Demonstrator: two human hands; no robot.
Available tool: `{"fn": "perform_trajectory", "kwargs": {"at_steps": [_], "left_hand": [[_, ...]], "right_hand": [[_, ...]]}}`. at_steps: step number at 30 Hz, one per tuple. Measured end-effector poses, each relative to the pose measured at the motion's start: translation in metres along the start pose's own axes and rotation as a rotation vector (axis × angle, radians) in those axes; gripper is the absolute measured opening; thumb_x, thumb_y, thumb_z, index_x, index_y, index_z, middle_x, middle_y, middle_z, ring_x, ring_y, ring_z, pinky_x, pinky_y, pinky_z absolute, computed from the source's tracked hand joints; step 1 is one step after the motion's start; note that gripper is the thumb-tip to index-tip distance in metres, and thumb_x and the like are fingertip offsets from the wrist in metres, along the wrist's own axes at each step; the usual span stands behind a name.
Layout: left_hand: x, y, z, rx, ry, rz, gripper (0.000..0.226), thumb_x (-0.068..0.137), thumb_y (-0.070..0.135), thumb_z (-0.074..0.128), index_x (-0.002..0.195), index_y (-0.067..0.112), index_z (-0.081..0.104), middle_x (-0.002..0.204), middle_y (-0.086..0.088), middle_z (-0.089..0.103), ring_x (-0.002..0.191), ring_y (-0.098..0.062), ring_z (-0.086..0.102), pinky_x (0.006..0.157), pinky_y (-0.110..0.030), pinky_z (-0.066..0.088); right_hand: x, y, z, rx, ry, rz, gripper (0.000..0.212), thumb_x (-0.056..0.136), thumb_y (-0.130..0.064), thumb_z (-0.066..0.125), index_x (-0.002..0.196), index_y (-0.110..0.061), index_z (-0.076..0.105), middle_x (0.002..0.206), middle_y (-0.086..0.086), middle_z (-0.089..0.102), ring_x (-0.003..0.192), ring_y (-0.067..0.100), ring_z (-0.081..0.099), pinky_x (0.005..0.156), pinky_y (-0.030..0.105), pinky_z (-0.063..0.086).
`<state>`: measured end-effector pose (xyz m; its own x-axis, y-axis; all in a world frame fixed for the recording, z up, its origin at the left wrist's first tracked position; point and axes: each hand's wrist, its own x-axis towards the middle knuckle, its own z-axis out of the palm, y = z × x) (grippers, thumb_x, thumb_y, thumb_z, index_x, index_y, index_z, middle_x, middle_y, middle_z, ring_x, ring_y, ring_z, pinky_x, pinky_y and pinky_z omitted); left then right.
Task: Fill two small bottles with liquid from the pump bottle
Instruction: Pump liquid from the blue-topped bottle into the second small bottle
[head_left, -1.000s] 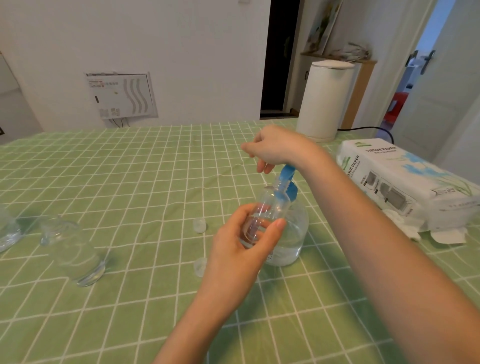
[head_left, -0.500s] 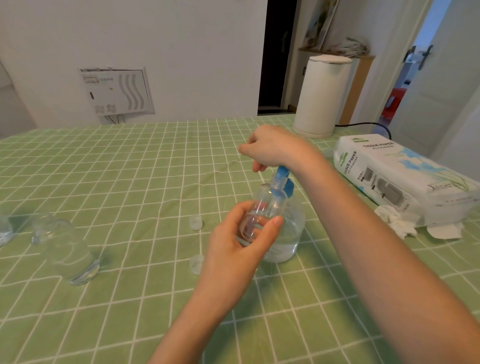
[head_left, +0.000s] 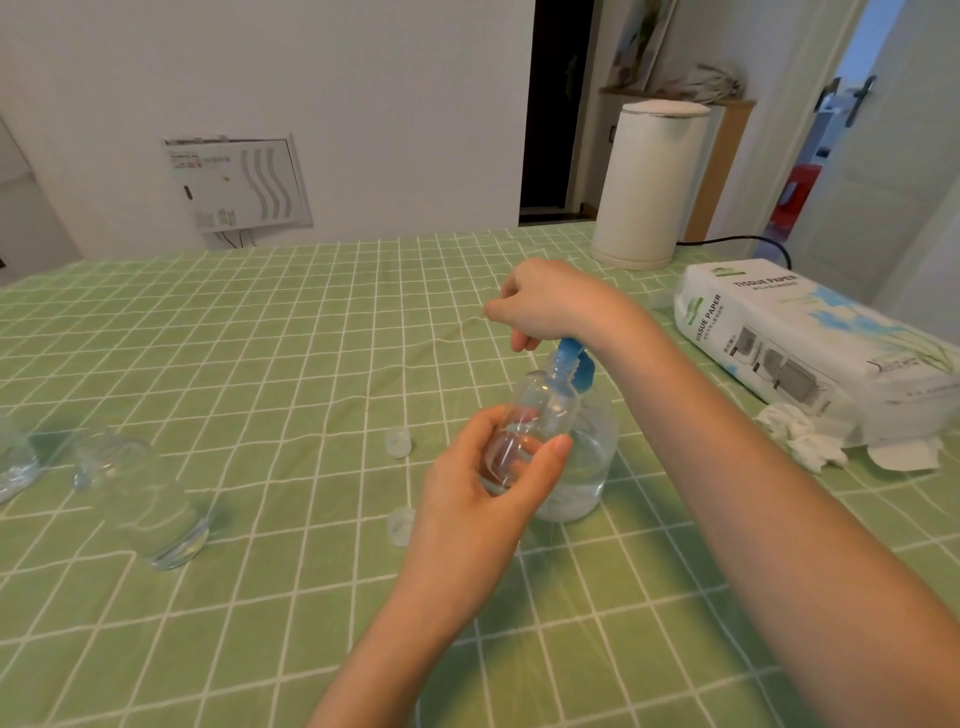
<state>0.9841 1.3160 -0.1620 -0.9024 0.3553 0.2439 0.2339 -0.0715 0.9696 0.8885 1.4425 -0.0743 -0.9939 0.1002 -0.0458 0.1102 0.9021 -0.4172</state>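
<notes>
Holding a small bottle (head_left: 540, 415) just in front of the pump bottle (head_left: 589, 462), long axis tilted: base down toward the camera and left, open mouth up and away to the right, set right under the blue pump head (head_left: 571, 361). A little clear liquid in its lower part. Whether touching the pump bottle's wall, cannot tell. Clamped round the lower half by the left hand (head_left: 483, 499), thumb across the near right side, fingers curled round the far left side. Above the pump bottle, the right hand (head_left: 550, 304), knuckles up, fingers curled down together over the top of the pump head; exact fingertip contact hidden beneath the palm. Pump bottle itself upright on a green checked tablecloth (head_left: 260, 338), partly filled with clear liquid, largely masked by the small bottle and left hand. Left of the pump bottle, a farther cap (head_left: 398, 442) and a nearer cap (head_left: 401, 525), apart from each other, the nearer just beside the left hand. Well to the left of the pump bottle, another clear bottle (head_left: 150, 509), blurred. Right of the pump bottle, beyond the right forearm, a tissue paper pack (head_left: 810, 343) with crumpled tissue (head_left: 800, 436) at its near edge. Behind the pump bottle to the right, a white lidded canister (head_left: 649, 182) with a black cord (head_left: 737, 240).
</notes>
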Motion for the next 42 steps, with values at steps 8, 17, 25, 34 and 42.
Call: {"fn": "perform_trajectory", "kwargs": {"at_steps": [8, 17, 25, 34, 42], "left_hand": [[0.002, 0.006, 0.001, -0.042, -0.008, 0.025, 0.025, 0.072, 0.042, 0.063, 0.095, 0.032, 0.063, 0.068, 0.016, 0.067, 0.052, 0.008, 0.054, 0.050, -0.007, 0.040], [0.001, 0.001, 0.001, -0.027, -0.016, 0.024, 0.024, 0.072, 0.045, 0.063, 0.093, 0.035, 0.063, 0.067, 0.018, 0.066, 0.054, 0.007, 0.055, 0.049, -0.009, 0.042], [-0.001, -0.004, 0.000, 0.008, -0.005, 0.007, 0.024, 0.070, 0.050, 0.062, 0.092, 0.040, 0.063, 0.075, 0.014, 0.069, 0.060, 0.003, 0.059, 0.055, -0.013, 0.046], [0.002, 0.002, 0.002, -0.025, 0.001, 0.012, 0.026, 0.071, 0.045, 0.063, 0.095, 0.034, 0.063, 0.069, 0.017, 0.067, 0.052, 0.007, 0.055, 0.050, -0.009, 0.043], [0.002, 0.003, 0.001, -0.027, -0.003, 0.019, 0.027, 0.071, 0.044, 0.063, 0.095, 0.033, 0.063, 0.066, 0.018, 0.065, 0.050, 0.007, 0.054, 0.049, -0.009, 0.042]], "right_hand": [[0.002, -0.005, -0.008, -0.019, -0.010, -0.011, 0.032, 0.096, -0.027, 0.045, 0.113, -0.004, 0.061, 0.092, 0.009, 0.073, 0.093, 0.025, 0.070, 0.063, 0.025, 0.047], [0.001, -0.001, -0.004, 0.041, 0.086, -0.051, 0.032, 0.093, -0.021, 0.045, 0.105, -0.001, 0.067, 0.086, 0.008, 0.074, 0.091, 0.024, 0.070, 0.065, 0.021, 0.046], [0.001, 0.002, 0.004, 0.039, 0.034, -0.033, 0.030, 0.093, -0.022, 0.045, 0.106, -0.003, 0.065, 0.086, 0.007, 0.074, 0.089, 0.023, 0.070, 0.063, 0.022, 0.046], [-0.003, -0.003, -0.014, 0.016, 0.085, -0.069, 0.032, 0.093, -0.021, 0.046, 0.106, -0.002, 0.067, 0.086, 0.006, 0.074, 0.090, 0.024, 0.071, 0.066, 0.020, 0.048], [-0.010, -0.006, -0.009, 0.002, -0.001, -0.065, 0.035, 0.095, -0.027, 0.047, 0.111, -0.001, 0.065, 0.088, 0.007, 0.075, 0.093, 0.025, 0.070, 0.070, 0.028, 0.050]]}}
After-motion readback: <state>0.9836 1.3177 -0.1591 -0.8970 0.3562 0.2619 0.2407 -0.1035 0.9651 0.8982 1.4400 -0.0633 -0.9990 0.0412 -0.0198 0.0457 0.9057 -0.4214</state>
